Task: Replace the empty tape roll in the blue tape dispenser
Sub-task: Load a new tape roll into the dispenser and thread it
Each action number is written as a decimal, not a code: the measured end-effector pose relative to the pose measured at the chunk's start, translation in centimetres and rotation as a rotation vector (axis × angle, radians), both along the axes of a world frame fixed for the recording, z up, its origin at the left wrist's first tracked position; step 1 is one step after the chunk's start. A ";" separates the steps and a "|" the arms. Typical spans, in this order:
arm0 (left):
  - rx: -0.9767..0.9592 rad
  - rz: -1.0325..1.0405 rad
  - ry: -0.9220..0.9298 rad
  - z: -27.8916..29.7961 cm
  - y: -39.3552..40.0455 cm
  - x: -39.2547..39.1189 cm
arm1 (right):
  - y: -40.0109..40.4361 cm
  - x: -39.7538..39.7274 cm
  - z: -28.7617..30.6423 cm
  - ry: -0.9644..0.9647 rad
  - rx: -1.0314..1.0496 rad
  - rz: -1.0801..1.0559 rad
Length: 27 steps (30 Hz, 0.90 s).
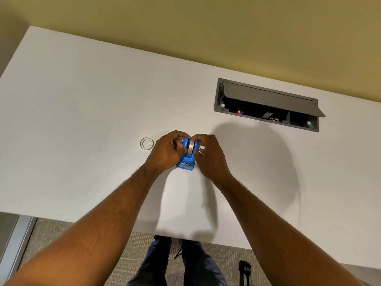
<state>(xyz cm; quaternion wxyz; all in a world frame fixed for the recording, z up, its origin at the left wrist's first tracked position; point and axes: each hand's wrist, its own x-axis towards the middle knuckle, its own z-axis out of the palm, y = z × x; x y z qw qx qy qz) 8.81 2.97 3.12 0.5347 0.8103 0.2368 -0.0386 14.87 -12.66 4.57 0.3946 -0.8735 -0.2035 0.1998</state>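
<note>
One blue tape dispenser (186,159), seemingly loaded.

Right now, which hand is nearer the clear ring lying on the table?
Left. The left hand is just right of the clear ring; the right hand is farther off, beyond the blue tape dispenser.

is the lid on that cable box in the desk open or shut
Open: the grey lid of the cable box is tilted up, exposing the dark inside.

White table (82,100), open grey cable hatch (268,104) set into it, olive wall (206,23), grey carpet (61,230).
</note>
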 end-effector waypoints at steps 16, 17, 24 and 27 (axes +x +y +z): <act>-0.036 0.083 -0.006 -0.1 -0.5 -0.2 | -0.9 -0.3 -1.2 -0.052 -0.010 0.073; -0.034 0.092 -0.009 -0.3 -0.5 -0.1 | -0.9 -0.2 -1.3 -0.055 -0.013 0.076; -0.052 0.073 0.001 -0.3 -0.4 -0.3 | -1.0 0.0 -1.7 -0.063 -0.084 0.133; -0.069 0.060 0.016 -0.5 -0.2 -0.8 | -1.1 0.1 -1.8 -0.041 -0.121 0.150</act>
